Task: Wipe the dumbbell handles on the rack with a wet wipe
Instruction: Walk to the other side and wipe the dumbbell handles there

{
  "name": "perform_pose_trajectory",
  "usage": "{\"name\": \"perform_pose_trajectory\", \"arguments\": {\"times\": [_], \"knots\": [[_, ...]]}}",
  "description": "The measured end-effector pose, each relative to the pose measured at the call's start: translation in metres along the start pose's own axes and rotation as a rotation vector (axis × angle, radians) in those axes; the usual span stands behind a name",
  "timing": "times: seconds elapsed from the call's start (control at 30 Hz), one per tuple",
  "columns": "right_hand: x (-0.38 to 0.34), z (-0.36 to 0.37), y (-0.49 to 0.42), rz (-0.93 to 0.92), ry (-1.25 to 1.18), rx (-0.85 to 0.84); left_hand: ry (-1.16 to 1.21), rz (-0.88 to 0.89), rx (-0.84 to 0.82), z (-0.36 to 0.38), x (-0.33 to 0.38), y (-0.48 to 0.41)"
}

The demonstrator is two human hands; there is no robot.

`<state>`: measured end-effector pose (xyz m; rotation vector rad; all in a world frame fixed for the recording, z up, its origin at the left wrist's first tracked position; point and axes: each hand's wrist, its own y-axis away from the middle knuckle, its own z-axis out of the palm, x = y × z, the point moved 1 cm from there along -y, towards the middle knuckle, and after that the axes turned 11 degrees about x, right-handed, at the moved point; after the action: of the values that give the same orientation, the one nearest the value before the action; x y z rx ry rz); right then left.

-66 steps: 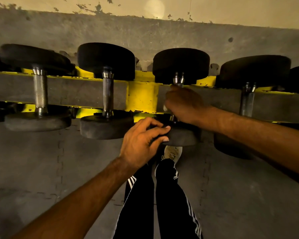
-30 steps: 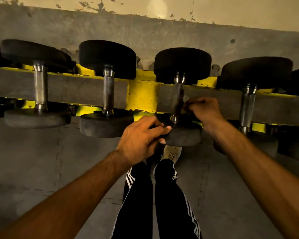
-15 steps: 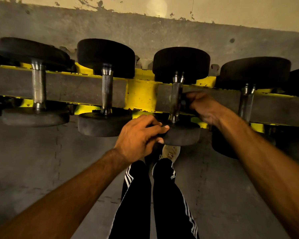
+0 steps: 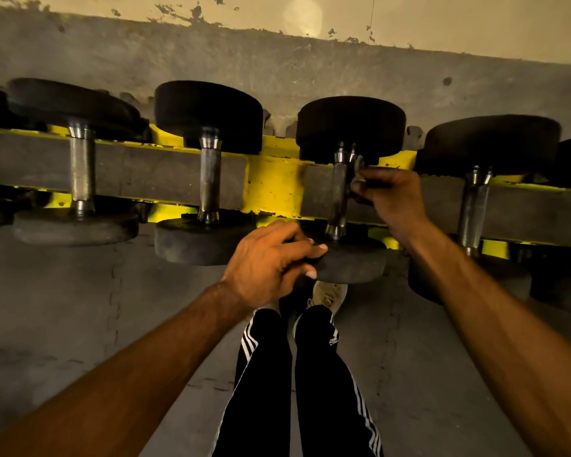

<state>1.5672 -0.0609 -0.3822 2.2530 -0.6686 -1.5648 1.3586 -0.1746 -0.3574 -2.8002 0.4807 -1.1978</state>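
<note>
Several black dumbbells lie across a yellow and grey rack [image 4: 272, 184], their metal handles pointing toward me. My left hand [image 4: 267, 258] grips the near rubber head [image 4: 353, 260] of the third dumbbell. My right hand [image 4: 391, 196] pinches a small pale wet wipe [image 4: 358, 168] against the right side of that dumbbell's knurled handle [image 4: 339, 192], near its upper end. Only a corner of the wipe shows above my fingers.
Two more dumbbell handles [image 4: 209, 183] [image 4: 81, 168] stand to the left and one [image 4: 472, 206] to the right. A grey wall band [image 4: 277, 67] runs behind the rack. My legs in black striped trousers [image 4: 297, 384] and a light shoe [image 4: 327, 293] are below, on grey floor mats.
My right hand came off the top of the third handle, went round to its right side, then slid upward along it. My left hand kept its grip on the near head.
</note>
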Motion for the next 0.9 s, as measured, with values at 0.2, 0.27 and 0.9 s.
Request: {"name": "perform_pose_trajectory", "arguments": {"times": [0.2, 0.27, 0.9], "knots": [[0.002, -0.006, 0.029, -0.613, 0.633, -0.317, 0.009, -0.01, 0.006, -0.001, -0.001, 0.002], [-0.009, 0.004, 0.025, -0.812, 0.839, -0.307, 0.009, -0.011, 0.02, -0.002, 0.0, 0.001], [-0.056, 0.023, 0.023, -0.942, 1.466, -0.663, 0.026, -0.027, 0.053, 0.002, 0.002, 0.005]]}}
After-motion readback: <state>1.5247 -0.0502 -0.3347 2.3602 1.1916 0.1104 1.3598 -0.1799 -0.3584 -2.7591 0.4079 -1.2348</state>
